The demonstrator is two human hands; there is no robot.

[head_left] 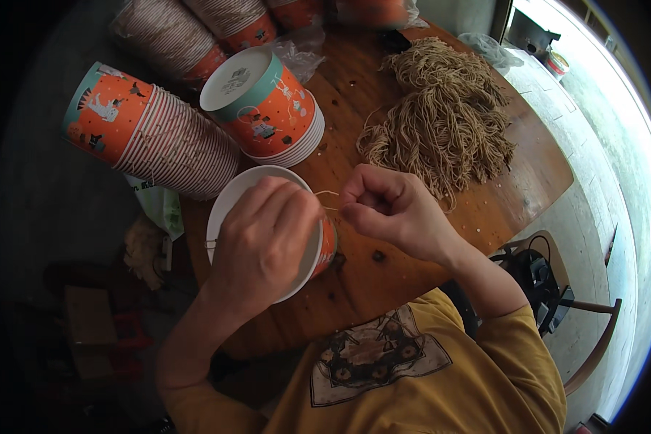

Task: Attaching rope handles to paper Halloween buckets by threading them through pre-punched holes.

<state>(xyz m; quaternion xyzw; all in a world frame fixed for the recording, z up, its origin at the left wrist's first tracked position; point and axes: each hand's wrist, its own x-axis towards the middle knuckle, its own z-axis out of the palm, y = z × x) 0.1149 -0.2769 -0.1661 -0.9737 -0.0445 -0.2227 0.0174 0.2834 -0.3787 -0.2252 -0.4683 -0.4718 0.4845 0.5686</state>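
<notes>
Loosely curled, the left hand (264, 239) covers the white-lined paper tub (228, 194), hiding its bottom and any grip; beside a thin string (328, 193), the right hand (394, 210) bends thumb toward forefinger, hold unclear. Beyond sit 2 nested tub stacks (264, 116), a tan string heap (441, 116), then plastic-wrapped tubs (166, 36).

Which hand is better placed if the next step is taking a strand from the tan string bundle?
Probably the right. The right hand is nearer the string bundle, while the left hand is farther off, over the open tub.
</notes>
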